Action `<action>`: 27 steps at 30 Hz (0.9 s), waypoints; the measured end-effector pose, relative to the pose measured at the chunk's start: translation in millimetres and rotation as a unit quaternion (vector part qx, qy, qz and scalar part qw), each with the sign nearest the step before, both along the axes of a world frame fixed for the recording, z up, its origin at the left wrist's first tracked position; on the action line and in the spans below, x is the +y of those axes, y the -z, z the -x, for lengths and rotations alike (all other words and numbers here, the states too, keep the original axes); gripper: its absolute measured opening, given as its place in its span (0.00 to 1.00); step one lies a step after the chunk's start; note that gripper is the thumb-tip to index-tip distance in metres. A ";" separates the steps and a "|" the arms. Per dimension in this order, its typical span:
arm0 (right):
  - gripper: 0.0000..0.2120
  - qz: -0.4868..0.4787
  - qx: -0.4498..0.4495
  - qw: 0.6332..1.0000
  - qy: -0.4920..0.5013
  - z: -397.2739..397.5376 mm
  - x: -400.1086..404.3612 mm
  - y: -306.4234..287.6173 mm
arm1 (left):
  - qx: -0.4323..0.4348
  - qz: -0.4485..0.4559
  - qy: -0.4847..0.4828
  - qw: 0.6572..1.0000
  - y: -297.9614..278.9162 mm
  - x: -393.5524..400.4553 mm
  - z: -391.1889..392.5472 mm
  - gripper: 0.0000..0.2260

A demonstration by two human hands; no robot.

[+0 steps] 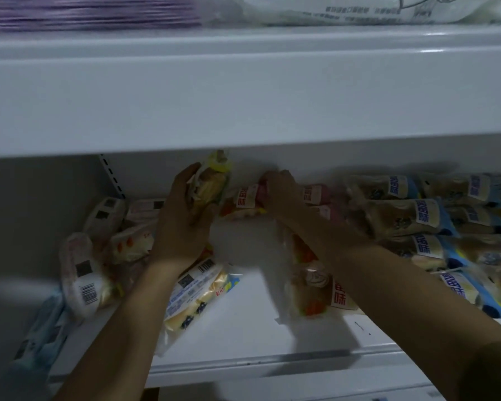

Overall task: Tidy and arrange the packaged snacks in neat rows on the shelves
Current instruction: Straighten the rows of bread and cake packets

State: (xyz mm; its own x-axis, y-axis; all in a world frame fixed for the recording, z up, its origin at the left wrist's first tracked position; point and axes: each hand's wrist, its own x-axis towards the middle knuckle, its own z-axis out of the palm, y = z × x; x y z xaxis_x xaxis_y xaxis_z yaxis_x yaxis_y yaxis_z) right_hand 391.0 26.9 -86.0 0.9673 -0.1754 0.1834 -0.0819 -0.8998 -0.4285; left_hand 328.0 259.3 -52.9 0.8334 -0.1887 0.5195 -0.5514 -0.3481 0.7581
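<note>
Centre frame: left hand (pixel 185 215) grip clamped on yellow-ended clear snack packet (pixel 211 183); right hand (pixel 281 195) grip clamped on pink-wrapped packet (pixel 250 195) on white shelf (pixel 243 337).

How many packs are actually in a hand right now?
2. The left hand grips a yellow-topped pack lifted near the shelf's back wall; the right hand grips a pink pack lying in the back row. Blur may hide others.

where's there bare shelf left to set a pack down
Bare shelf runs down the middle between the two forearms, from the front lip back toward the hands. The blue-label packs crowd the right side; the loose barcode-up packs clutter the left.
</note>
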 end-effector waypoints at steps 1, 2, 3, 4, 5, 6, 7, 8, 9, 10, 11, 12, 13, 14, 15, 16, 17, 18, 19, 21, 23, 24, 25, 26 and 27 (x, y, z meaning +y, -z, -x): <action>0.17 0.034 0.008 0.999 0.011 2.7 -1.2 -0.2 | -0.005 0.001 0.004 1.000 0.1 -0.8 0.7 0.30; 0.19 0.050 0.011 0.998 0.024 7.2 -2.6 -2.0 | -0.006 0.002 0.007 1.000 0.3 -2.3 1.3 0.30; 0.20 0.043 0.001 0.998 0.036 14.3 -3.7 -6.5 | -0.006 0.000 0.005 1.000 0.2 -4.0 1.4 0.30; 0.19 0.009 -0.029 0.999 0.043 23.3 -3.9 -12.4 | -0.006 -0.002 0.002 1.000 -0.1 -6.7 2.0 0.30; 0.16 -0.056 -0.070 0.995 0.049 35.1 -3.7 -19.6 | -0.010 -0.009 -0.004 1.000 -0.8 -9.5 3.1 0.31; 0.12 -0.157 -0.111 0.980 0.050 49.1 -3.7 -27.1 | -0.021 -0.024 -0.008 0.999 -1.4 -12.7 4.3 0.31; 0.10 -0.288 -0.133 0.947 0.043 69.1 -1.9 -38.8 | -0.042 -0.051 -0.007 0.998 -2.5 -16.9 6.3 0.32; 0.11 -0.424 -0.122 0.897 0.029 91.6 -0.7 -50.4 | -0.070 -0.091 0.004 0.993 -3.5 -23.5 9.2 0.33; 0.15 -0.529 -0.090 0.844 0.001 115.7 0.2 -61.9 | -0.096 -0.135 0.020 0.986 -5.8 -32.9 13.9 0.33; 0.17 -0.583 -0.070 0.809 -0.026 137.8 -2.7 -69.9 | -0.114 -0.173 0.037 0.978 -8.6 -45.8 19.2 0.34; 0.18 -0.590 -0.074 0.803 -0.039 156.8 -5.9 -76.1 | -0.128 -0.197 0.050 0.971 -12.9 -59.4 26.6 0.33; 0.20 -0.578 -0.098 0.809 -0.037 171.8 -11.7 -78.4 | -0.141 -0.207 0.061 0.966 -15.7 -73.6 33.7 0.33; 0.22 -0.558 -0.134 0.819 -0.023 183.3 -22.2 -77.4 | -0.149 -0.206 0.076 0.964 -19.0 -88.6 41.8 0.32; 0.23 -0.544 -0.169 0.822 -0.006 193.5 -34.8 -77.5 | -0.147 -0.191 0.093 0.966 -21.6 -103.1 50.3 0.30; 0.22 -0.537 -0.196 0.821 0.011 204.5 -51.4 -76.3 | -0.129 -0.165 0.111 0.971 -22.8 -117.1 57.3 0.30; 0.21 -0.539 -0.213 0.814 0.030 215.4 -69.3 -74.6 | -0.100 -0.130 0.126 0.978 -24.1 -130.6 64.1 0.29; 0.21 -0.542 -0.220 0.809 0.046 227.7 -89.8 -72.7 | -0.057 -0.083 0.134 0.986 -26.1 -145.4 72.0 0.28; 0.21 -0.546 -0.222 0.806 0.055 240.0 -110.5 -72.0 | -0.002 -0.030 0.137 0.990 -25.9 -160.6 77.8 0.25; 0.21 -0.544 -0.222 0.807 0.054 252.0 -131.9 -70.3 | 0.050 0.018 0.140 0.989 -27.4 -177.4 84.5 0.21; 0.20 -0.521 -0.222 0.823 0.053 275.5 -172.6 -66.8 | 0.112 0.067 0.143 0.981 -29.5 -216.1 98.3 0.17; 0.16 -0.452 -0.239 0.855 0.089 296.8 -210.1 -64.2 | 0.117 0.077 0.145 0.979 -29.4 -256.8 113.0 0.18; 0.14 -0.402 -0.250 0.874 0.108 306.9 -229.1 -62.2 | 0.119 0.088 0.145 0.978 -28.7 -277.5 121.0 0.19; 0.12 -0.353 -0.255 0.893 0.115 316.3 -249.2 -59.1 | 0.121 0.094 0.142 0.978 -26.8 -298.6 127.9 0.19; 0.10 -0.316 -0.255 0.906 0.114 325.4 -269.0 -56.4 | 0.124 0.096 0.136 0.978 -25.4 -319.6 136.5 0.18; 0.09 -0.300 -0.251 0.913 0.115 335.7 -290.1 -52.7 | 0.127 0.092 0.124 0.980 -23.4 -341.1 146.0 0.17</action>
State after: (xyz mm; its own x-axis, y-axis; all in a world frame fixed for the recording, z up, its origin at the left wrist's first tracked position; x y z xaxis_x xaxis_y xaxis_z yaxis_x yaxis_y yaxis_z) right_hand 55.3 -263.2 -33.3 0.7129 -0.5780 0.3971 0.1023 -0.4745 -0.8743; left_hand 182.0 -81.8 -29.4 0.8804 -0.3250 0.3454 -0.3871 -0.0715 0.9193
